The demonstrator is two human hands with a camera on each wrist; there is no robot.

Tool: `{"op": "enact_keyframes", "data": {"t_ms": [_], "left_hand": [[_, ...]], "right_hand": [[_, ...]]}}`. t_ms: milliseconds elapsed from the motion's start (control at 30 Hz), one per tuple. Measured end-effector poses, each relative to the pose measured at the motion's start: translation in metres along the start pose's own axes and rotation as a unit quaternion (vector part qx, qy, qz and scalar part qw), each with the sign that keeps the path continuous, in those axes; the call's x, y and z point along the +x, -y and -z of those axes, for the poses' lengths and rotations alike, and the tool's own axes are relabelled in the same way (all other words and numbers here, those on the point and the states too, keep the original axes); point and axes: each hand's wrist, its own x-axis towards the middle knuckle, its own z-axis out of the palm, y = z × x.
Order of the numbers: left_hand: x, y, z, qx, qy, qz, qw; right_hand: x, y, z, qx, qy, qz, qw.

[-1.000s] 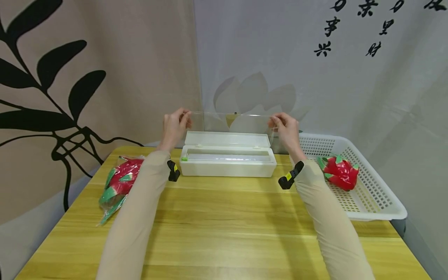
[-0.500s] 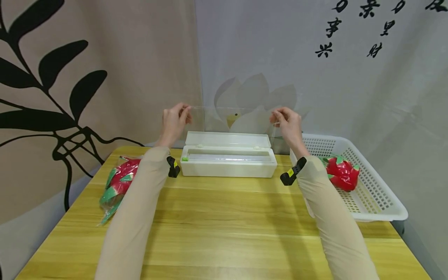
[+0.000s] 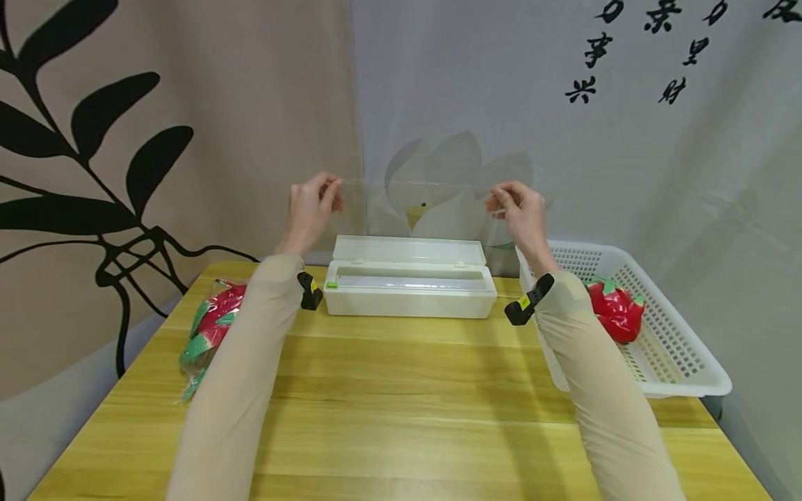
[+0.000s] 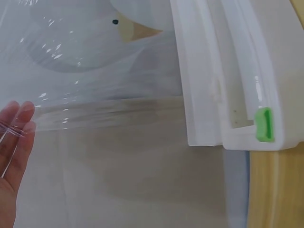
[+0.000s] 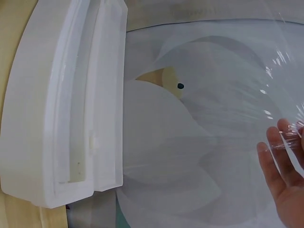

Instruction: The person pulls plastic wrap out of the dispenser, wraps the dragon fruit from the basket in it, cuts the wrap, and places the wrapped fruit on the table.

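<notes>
A clear sheet of cling film (image 3: 407, 202) stretches between my two raised hands, above and behind a white cling film dispenser box (image 3: 410, 299). My left hand (image 3: 313, 209) pinches the film's left corner between thumb and fingers. At the right corner, my right hand (image 3: 519, 212) pinches it the same way. Up close in the left wrist view, the film (image 4: 71, 90) looks taut with shiny wrinkles. The dispenser's lid (image 3: 409, 249) stands raised, and a green slider (image 4: 264, 124) sits at its left end. In the right wrist view, film bunches at the fingertips (image 5: 282, 124).
A white perforated basket (image 3: 686, 348) at the right holds a red and green dragon fruit (image 3: 617, 313) wrapped in film. Another wrapped dragon fruit (image 3: 216, 316) lies at the left, partly behind the left sleeve. Printed curtains (image 3: 263, 125) hang behind the wooden table (image 3: 401, 410).
Both hands have risen, drawing the film higher above the dispenser. The right hand has also drifted slightly right. The dispenser has stayed in place.
</notes>
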Motion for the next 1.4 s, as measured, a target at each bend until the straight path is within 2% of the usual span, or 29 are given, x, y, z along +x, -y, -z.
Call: {"op": "enact_keyframes", "data": {"t_ms": [200, 333, 767, 1067, 1267, 1400], "left_hand": [[0.004, -0.005, 0.002, -0.009, -0.005, 0.002, 0.9999], [0.007, -0.007, 0.004, -0.011, -0.008, 0.001, 0.9999], [0.016, -0.013, 0.01, -0.014, -0.02, -0.004, 0.9997], [0.024, -0.018, 0.015, -0.013, -0.031, -0.009, 0.9994], [0.028, -0.023, 0.02, -0.01, -0.034, -0.016, 0.9993], [0.03, -0.027, 0.022, -0.008, -0.039, -0.023, 0.999]], "right_hand": [[0.013, -0.014, 0.001, 0.012, -0.01, 0.015, 0.9998], [0.016, -0.013, 0.001, 0.013, -0.019, 0.027, 0.9994], [0.022, 0.001, 0.002, 0.012, -0.031, 0.029, 0.999], [0.026, 0.008, 0.004, 0.004, -0.044, 0.046, 0.9979], [0.027, 0.016, 0.006, 0.034, -0.046, 0.033, 0.9978], [0.022, 0.031, 0.008, 0.053, -0.048, 0.032, 0.9969]]}}
